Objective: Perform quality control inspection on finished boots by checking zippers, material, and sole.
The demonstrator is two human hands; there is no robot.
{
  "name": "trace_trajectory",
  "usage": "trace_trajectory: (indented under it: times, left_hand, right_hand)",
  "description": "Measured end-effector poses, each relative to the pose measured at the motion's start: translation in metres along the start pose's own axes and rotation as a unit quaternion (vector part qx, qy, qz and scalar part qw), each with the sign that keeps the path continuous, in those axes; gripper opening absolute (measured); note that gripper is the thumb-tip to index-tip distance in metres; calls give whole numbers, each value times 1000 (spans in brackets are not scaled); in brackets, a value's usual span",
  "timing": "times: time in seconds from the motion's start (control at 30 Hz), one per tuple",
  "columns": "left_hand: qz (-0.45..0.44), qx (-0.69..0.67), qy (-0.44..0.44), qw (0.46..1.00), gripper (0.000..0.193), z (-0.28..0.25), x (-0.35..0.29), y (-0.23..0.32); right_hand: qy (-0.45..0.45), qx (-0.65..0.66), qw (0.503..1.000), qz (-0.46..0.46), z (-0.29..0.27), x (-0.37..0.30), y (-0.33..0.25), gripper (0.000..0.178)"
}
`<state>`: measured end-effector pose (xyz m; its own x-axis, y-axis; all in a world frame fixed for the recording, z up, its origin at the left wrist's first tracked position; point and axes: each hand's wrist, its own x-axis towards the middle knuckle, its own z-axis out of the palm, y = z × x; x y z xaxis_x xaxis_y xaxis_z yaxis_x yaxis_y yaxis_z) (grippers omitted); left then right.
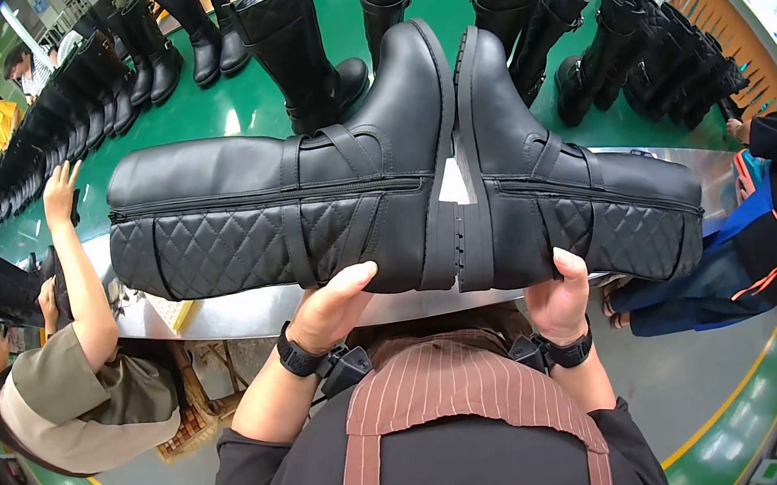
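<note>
Forearms angled upward from six o'clock: left hand at seven, clamped on the left black boot near the heel; right hand at five, likewise on the right black boot; thumbs in view, fingers hidden. Boots just beyond the hands toward twelve, shafts toward nine and three, soles facing each other, above the bench.

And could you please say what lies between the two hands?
In the head view, the heel ends of the left boot and right boot lie between left hand and right hand, with the metal table edge below.
</note>
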<state>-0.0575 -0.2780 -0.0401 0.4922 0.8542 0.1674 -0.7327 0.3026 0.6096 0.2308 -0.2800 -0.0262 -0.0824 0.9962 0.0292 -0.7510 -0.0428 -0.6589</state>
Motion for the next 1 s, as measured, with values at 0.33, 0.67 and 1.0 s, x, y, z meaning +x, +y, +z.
trace_trajectory:
  times: [0.33, 0.67, 1.0]
  left_hand:
    - [6, 329, 185, 926, 23, 1, 5, -6]
    - [81, 492, 146, 854, 47, 29, 32, -1]
    - [166, 634, 70, 752, 76, 51, 48, -4]
  right_hand:
    - [-23, -244, 966, -80, -3, 7, 7, 56]
    - [-139, -514, 825, -188, 47, 27, 0, 82]
    - [-40, -147, 987, -44, -23, 87, 30, 88]
